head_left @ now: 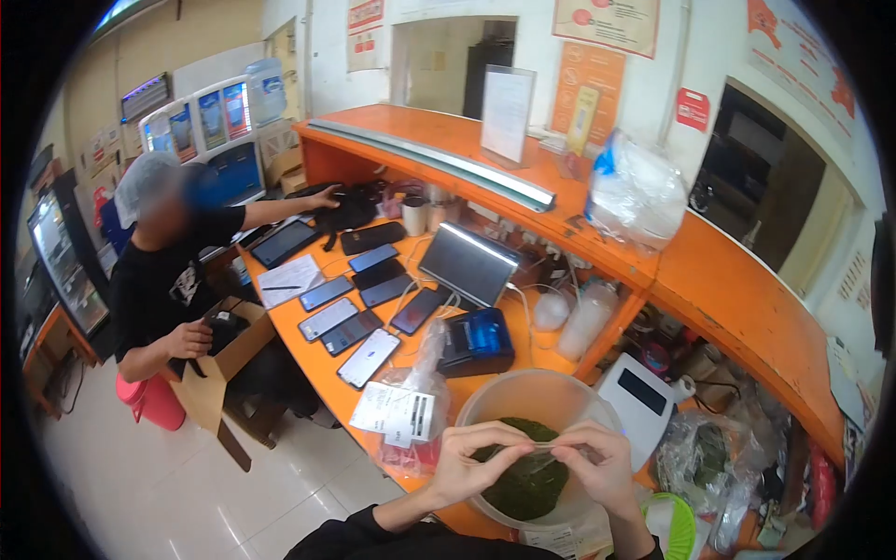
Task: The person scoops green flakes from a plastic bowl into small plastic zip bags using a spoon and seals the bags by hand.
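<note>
My left hand (pixel 485 459) and my right hand (pixel 595 459) are close together over a round translucent tub (pixel 485 397). Dark green, finely cut or ground stuff (pixel 527 490) lies in the tub. Both hands are closed in a pinch, thumbs against forefingers, on a thin clear plastic piece (pixel 541 446) stretched between them. Its full shape is hard to make out. Left of the tub, near my left hand, is a clear plastic bag with a white printed label (pixel 397 411) and something reddish at its bottom.
Several phones (pixel 369 357), a dark blue-topped printer (pixel 476 342) and a tablet on a stand (pixel 467 266) occupy the orange counter (pixel 308 353). A white scale (pixel 630 406) is at right, beside crumpled plastic bags (pixel 709 457). At left, a seated person (pixel 177 252) touches an open cardboard box (pixel 224 373).
</note>
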A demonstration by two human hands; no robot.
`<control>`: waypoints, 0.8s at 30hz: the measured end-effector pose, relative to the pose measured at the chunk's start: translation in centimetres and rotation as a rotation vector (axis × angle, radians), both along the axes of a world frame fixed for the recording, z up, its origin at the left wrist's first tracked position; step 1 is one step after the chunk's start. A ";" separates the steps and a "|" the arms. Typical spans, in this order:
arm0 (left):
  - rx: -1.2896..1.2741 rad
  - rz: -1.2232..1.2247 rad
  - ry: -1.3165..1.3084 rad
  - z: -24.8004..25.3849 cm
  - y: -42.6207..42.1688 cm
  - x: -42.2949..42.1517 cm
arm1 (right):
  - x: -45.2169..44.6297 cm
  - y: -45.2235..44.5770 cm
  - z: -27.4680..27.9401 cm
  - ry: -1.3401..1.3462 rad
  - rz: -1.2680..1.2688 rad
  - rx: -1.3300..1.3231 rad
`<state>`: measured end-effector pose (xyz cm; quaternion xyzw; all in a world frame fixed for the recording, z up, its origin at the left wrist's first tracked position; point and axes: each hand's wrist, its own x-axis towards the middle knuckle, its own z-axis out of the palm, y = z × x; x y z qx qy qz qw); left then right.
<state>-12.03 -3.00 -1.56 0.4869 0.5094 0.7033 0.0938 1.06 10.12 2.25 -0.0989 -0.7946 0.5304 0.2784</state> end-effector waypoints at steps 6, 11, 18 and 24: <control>-0.032 -0.113 -0.015 0.1 0.8 0.6 | 0.8 0.2 -0.7 0.038 0.040 0.069; -0.089 -0.083 -0.003 -0.1 0.5 0.6 | 0.5 -0.1 -1.5 0.150 0.005 0.010; -0.189 -0.310 -0.144 1.4 0.2 0.3 | 0.2 0.5 -0.6 0.193 -0.018 -0.051; -0.135 -0.109 -0.006 1.8 0.6 0.4 | -0.3 0.8 -0.7 0.181 -0.024 -0.128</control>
